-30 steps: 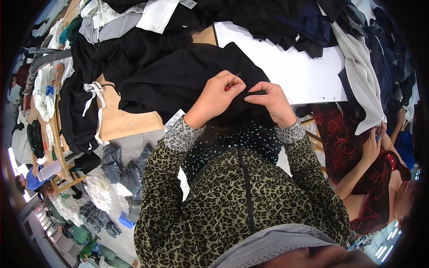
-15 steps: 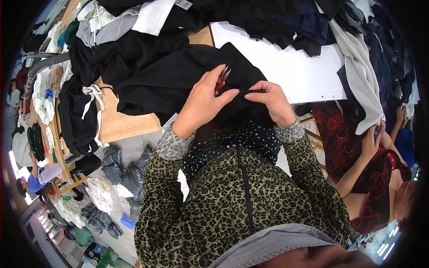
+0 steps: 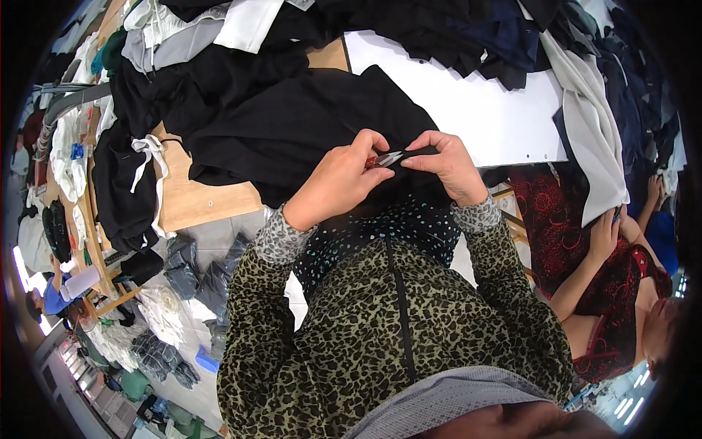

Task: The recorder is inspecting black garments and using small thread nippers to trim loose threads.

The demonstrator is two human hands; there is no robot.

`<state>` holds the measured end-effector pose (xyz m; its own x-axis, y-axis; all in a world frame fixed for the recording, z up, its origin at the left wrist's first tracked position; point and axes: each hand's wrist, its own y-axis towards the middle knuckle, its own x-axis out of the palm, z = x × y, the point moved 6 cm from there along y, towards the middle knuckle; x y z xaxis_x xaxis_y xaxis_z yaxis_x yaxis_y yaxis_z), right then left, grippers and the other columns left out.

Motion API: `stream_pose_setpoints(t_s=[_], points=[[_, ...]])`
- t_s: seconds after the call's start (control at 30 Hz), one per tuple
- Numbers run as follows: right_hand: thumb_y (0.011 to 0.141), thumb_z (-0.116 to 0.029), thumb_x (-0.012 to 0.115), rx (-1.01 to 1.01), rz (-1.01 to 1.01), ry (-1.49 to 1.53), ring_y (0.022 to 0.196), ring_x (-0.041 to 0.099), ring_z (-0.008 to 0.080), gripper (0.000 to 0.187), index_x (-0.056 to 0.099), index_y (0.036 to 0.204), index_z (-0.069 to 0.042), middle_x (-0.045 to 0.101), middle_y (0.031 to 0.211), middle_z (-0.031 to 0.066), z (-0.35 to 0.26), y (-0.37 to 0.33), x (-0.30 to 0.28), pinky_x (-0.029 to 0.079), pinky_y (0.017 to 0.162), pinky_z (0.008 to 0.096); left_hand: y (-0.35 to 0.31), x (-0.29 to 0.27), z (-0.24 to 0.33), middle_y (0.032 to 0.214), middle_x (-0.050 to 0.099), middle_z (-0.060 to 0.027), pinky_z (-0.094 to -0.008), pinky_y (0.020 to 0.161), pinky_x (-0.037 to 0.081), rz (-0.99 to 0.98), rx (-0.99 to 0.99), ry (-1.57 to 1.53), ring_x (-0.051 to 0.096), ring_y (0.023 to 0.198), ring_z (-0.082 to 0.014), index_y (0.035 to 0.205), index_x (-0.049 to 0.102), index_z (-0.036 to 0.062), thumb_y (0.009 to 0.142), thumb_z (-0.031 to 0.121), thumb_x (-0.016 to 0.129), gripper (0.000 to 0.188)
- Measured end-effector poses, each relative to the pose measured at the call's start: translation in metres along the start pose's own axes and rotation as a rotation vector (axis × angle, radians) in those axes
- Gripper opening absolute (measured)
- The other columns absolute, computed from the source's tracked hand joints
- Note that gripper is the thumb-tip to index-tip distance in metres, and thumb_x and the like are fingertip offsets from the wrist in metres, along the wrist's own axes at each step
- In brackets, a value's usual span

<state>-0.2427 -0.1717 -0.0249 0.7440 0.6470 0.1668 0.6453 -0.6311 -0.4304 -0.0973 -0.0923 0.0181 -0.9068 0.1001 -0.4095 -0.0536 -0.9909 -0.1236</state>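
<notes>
My left hand point(image 3: 338, 179) is closed around a small pair of thread snips point(image 3: 389, 159) with red handles and silver blades. The blades point right, almost at the fingertips of my right hand point(image 3: 452, 172). Thumb and forefinger of that hand pinch an edge of a black garment point(image 3: 307, 117), which lies spread over the table in front of me and hangs toward my lap. Whether a thread is between the blades is too small to tell.
Dark garments point(image 3: 453, 36) are heaped at the table's far side beside a white board point(image 3: 468, 121). A light grey cloth point(image 3: 585, 110) drapes at the right, where a co-worker's hand point(image 3: 604, 233) holds its end. Wrapped bundles point(image 3: 183, 267) lie on the floor at left.
The snips have swung from pointing up to pointing right, and their blades are now at my right fingertips. My right hand keeps its pinch in nearly the same spot.
</notes>
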Motion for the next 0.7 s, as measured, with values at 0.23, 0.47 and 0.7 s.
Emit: stream_pose_setpoints(t_s=[0.23,0.47,0.7], points=[[0.07,0.008,0.069,-0.005,-0.011,-0.001,0.076,0.06,0.0101,0.017,0.062,0.085,0.001,0.063,0.083,0.0046,0.003,0.0002,-0.002,0.048,0.073,0.0205,0.0023,0.0039,0.0005,0.076,0.061,-0.0098,-0.0287,0.061,0.045,0.0,0.001,-0.004,0.059,0.065,-0.0185,0.104,0.045,0.001,0.081,0.006,0.066,0.032],[0.072,0.008,0.068,-0.001,-0.005,0.008,0.076,0.06,0.0105,0.016,0.062,0.084,0.001,0.063,0.083,0.0053,0.0023,0.0012,-0.0022,0.048,0.073,0.0208,0.0042,0.0034,0.0034,0.075,0.059,-0.0105,-0.0292,0.061,0.046,0.021,0.019,0.032,0.059,0.065,-0.0197,0.103,0.046,0.0014,0.081,0.008,0.067,0.032],[0.072,0.007,0.068,0.021,0.015,0.062,0.076,0.06,0.0101,0.014,0.062,0.084,0.001,0.064,0.082,0.0045,0.0038,0.0011,-0.0034,0.047,0.074,0.0204,0.0062,-0.0055,-0.0001,0.075,0.06,-0.016,-0.0337,0.061,0.048,0.13,-0.03,-0.033,0.062,0.068,-0.0255,0.111,0.047,-0.0007,0.081,0.013,0.067,0.039]])
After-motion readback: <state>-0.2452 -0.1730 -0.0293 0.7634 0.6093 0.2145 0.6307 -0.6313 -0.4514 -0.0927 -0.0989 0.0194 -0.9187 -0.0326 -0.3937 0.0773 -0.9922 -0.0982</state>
